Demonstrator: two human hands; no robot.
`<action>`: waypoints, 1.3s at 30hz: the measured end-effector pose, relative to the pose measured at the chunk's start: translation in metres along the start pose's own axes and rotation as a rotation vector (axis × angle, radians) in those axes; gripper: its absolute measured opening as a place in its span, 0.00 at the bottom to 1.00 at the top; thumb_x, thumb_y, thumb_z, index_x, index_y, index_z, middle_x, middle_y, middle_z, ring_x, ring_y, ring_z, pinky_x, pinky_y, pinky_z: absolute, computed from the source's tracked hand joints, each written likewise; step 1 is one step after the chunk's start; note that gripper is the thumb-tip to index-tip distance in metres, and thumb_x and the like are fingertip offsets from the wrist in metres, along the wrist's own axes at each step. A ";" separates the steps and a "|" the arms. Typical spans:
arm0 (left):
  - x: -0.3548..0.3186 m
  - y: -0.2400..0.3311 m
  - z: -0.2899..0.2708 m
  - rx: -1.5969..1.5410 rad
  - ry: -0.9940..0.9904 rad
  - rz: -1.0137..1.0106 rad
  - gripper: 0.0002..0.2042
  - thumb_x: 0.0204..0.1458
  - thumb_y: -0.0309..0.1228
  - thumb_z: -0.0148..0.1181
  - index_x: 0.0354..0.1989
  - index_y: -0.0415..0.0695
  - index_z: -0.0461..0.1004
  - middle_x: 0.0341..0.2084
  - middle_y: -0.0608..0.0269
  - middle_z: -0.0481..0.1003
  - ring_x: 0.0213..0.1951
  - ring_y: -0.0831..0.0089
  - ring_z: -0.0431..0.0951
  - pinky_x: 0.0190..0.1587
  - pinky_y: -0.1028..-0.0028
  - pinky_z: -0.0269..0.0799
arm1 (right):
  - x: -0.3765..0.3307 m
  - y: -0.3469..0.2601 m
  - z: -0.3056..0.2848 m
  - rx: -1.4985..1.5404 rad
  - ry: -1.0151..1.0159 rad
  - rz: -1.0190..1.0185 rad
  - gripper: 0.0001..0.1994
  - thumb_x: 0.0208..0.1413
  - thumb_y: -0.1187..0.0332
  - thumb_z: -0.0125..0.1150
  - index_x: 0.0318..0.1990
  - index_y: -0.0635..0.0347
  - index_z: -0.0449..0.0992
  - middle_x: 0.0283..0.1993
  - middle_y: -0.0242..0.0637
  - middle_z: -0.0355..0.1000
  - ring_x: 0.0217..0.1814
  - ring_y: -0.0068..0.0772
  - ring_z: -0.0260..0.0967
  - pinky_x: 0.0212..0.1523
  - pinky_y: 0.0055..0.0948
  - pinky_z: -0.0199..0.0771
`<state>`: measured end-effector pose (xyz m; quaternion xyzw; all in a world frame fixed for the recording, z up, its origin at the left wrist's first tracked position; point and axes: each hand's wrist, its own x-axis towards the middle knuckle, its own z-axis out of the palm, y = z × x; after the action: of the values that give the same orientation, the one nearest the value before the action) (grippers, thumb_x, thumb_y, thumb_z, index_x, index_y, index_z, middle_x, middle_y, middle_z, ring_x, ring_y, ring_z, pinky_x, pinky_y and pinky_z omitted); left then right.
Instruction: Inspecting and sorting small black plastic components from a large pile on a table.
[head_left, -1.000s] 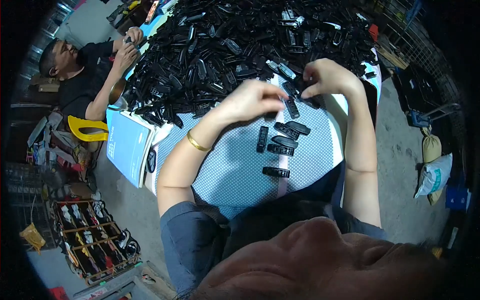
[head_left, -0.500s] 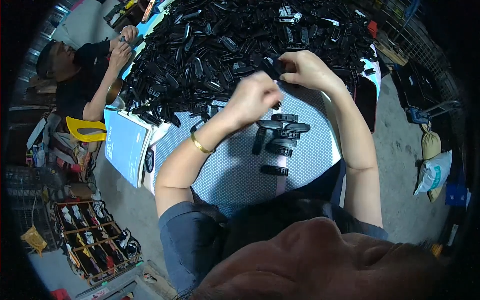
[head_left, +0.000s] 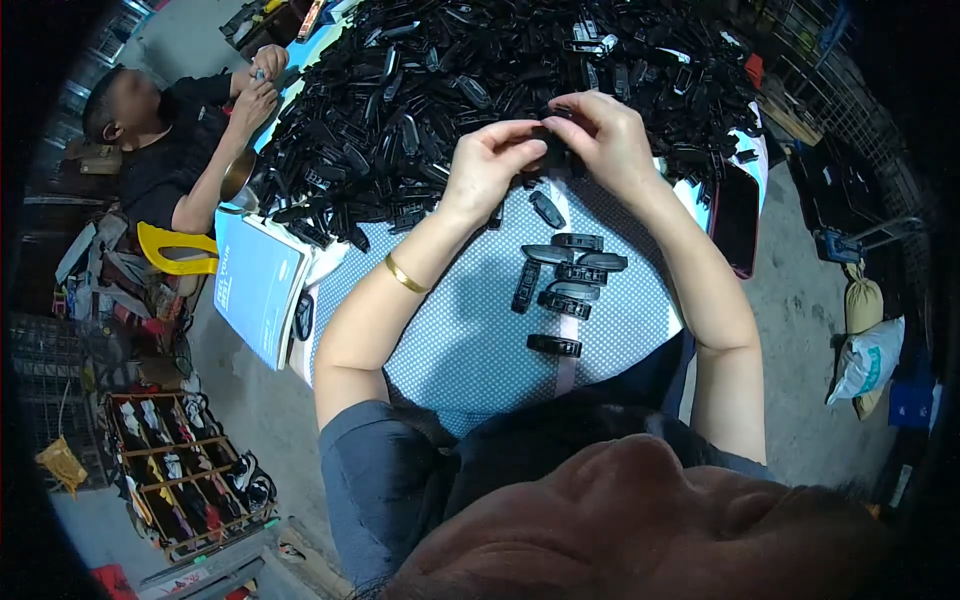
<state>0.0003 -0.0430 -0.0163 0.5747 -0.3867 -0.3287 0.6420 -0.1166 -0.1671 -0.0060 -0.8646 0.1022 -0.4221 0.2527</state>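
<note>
My left hand, with a gold bracelet at its wrist, and my right hand meet at the near edge of a big heap of black plastic parts. Thumb and fingers of both are pinched around a small black plastic part, mostly hidden by the fingers and dark against the heap. Just below them a single oval black part lies on the patterned cloth. Nearer to me sits a small cluster of black parts, with one separate black part closer still.
Left of the heap are a blue book, a metal bowl and a yellow plastic piece. A co-worker sits at the far left, hands together. A dark flat tablet-like object lies at the table's right edge.
My left hand has come up and right to meet the right hand at the small part. An oval black part now shows on the cloth below them. The co-worker's head has lifted.
</note>
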 end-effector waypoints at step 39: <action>0.003 0.016 -0.019 -0.113 -0.115 0.161 0.12 0.54 0.25 0.50 0.45 0.33 0.70 0.40 0.55 0.74 0.42 0.72 0.73 0.48 0.76 0.68 | -0.009 -0.012 0.011 0.348 -0.279 0.215 0.14 0.49 0.65 0.61 0.38 0.68 0.74 0.26 0.33 0.71 0.25 0.19 0.66 0.26 0.19 0.67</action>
<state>0.0179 -0.0351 -0.0004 0.4847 -0.4489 -0.3298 0.6744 -0.1141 -0.1496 -0.0116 -0.8421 0.0834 -0.2805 0.4530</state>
